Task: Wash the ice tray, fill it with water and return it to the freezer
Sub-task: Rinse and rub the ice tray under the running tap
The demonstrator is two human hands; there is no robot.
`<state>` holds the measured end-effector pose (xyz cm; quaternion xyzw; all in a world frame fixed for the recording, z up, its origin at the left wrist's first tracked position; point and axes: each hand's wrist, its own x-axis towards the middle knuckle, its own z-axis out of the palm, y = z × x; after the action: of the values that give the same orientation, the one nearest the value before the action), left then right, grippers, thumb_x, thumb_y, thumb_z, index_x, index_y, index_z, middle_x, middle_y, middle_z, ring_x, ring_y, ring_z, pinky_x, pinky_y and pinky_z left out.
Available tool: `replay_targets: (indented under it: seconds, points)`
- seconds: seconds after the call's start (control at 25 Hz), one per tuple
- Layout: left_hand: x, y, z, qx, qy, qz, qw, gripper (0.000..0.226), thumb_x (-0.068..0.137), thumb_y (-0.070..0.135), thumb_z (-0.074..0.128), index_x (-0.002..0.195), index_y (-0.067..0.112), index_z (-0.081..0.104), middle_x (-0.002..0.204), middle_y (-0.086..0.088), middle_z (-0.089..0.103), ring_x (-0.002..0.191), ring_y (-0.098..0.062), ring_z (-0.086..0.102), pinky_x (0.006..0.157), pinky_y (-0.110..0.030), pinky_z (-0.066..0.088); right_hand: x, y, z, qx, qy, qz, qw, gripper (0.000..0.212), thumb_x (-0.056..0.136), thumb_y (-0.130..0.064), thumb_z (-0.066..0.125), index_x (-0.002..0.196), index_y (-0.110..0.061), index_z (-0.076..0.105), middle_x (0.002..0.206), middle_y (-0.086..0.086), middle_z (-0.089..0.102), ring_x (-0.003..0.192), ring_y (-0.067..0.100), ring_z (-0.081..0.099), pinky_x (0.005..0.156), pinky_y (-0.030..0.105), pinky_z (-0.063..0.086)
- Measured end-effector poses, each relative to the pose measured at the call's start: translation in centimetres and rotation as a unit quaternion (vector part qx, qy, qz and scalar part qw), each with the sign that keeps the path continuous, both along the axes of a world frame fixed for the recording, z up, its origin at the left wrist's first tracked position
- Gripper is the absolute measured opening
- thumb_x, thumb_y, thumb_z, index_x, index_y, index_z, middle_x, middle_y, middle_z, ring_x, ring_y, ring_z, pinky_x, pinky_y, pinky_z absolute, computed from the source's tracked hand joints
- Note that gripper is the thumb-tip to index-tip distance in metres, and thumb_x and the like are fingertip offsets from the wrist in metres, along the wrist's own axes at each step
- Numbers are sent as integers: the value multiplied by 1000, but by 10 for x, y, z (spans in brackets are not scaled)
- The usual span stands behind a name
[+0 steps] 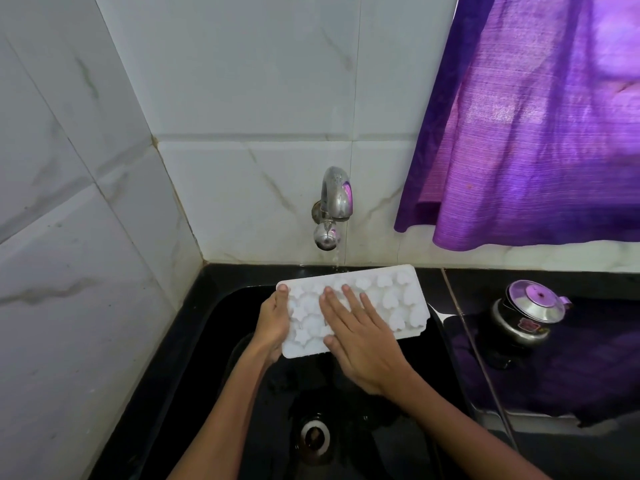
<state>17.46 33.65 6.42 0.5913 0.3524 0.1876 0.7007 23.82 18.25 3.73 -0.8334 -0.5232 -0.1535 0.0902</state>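
Currently washing stage. Ice tray (381, 299) is held over the black sink (214, 323), cavity side up toward me, its long axis running from my left fingers out to the right and slightly away, toward the wall.

Left hand (272, 323): clamped on the near-left short end of the tray. Thumb tip lies over the top corner; the other fingers wrap beneath that end and are hidden, so I cannot tell how they sit.

Right hand (360, 344): laid flat on the upper face, fingers (349, 299) spread apart and extended, pressing on the cavities, not gripping. The fingertips point away from me, toward the tap (334, 199); the heel of the hand overhangs the tray's near long edge.

Water falls in a thin stream from the tap and lands at the far long edge of the tray, just beyond my right fingertips. The right half of the tray lies to the right of those fingers and is uncovered.

Judgement: rubbing has to travel along the long axis, rightward from where the fingers sit now, while the left hand alone bears the tray. With only one end held, the free end could dip under pressure.

Off-task: a steel kettle (530, 311) stands on the counter well to the right of my right hand; a purple curtain (536, 133) hangs above it.
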Motion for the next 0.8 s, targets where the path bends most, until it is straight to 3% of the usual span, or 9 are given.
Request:
replay_targets:
  seconds: [0.12,0.24,0.36,0.48,0.56,0.6,0.68,0.72,0.8]
  points:
    - [7,-1,2,-22,-15,8,1000,40,102,36,26,96,13,59,90,-6,68,79,-19,66,62,-29,54,-15,24,3,16,-9,-17,1000,54,98,-37,26,146,-12,30,154,8,29,144,26,21,112,47,14]
    - [0,8,1,-4,-8,20,1000,42,102,36,27,96,11,59,91,-9,68,77,-20,65,59,-27,53,-20,15,-1,-23,-35,50,998,54,97,-34,32,147,-15,28,154,3,30,144,21,19,114,44,14]
    - [-15,16,0,28,-2,45,999,41,102,36,27,92,10,57,80,-6,64,64,-14,63,45,-20,49,-13,-17,-5,-63,-69,84,992,55,97,-39,31,149,-21,22,154,1,29,144,21,21,113,44,15]
    - [-32,18,7,79,-3,40,996,43,101,39,28,85,10,55,71,-4,57,46,-2,54,41,-17,42,0,-45,-7,-11,4,-35,999,59,100,-46,17,150,-16,13,157,7,19,146,20,5,116,42,7]
    - [-42,17,8,110,-11,40,993,42,101,37,28,81,11,54,64,1,54,42,1,53,41,-12,40,8,-55,-1,75,120,-108,984,63,99,-47,15,150,-16,-3,159,4,0,147,16,-5,118,34,-3]
    - [-46,15,8,120,-15,45,992,41,101,36,29,80,11,54,64,2,55,45,1,55,43,-12,41,8,-57,8,123,236,-122,956,61,100,-46,16,149,-18,-7,159,0,0,146,13,0,118,28,0]
    - [-54,9,5,128,-25,54,990,44,100,39,28,91,8,58,78,-3,64,71,-8,66,53,-15,47,7,-54,29,236,478,-123,837,51,103,-35,24,150,-18,15,144,-6,37,128,10,40,103,13,31]
    - [-57,5,4,128,-30,58,990,47,100,41,27,99,6,59,87,-5,67,84,-16,67,58,-17,50,6,-54,38,293,552,-124,771,39,104,-28,28,140,-17,35,125,-7,53,108,8,53,85,7,42]
    - [-63,-5,2,116,-28,69,990,53,100,42,20,102,6,58,89,-5,67,91,-23,65,58,-13,51,3,-51,48,360,603,-141,697,25,103,-21,34,117,-16,53,102,-2,63,88,10,61,64,12,48]
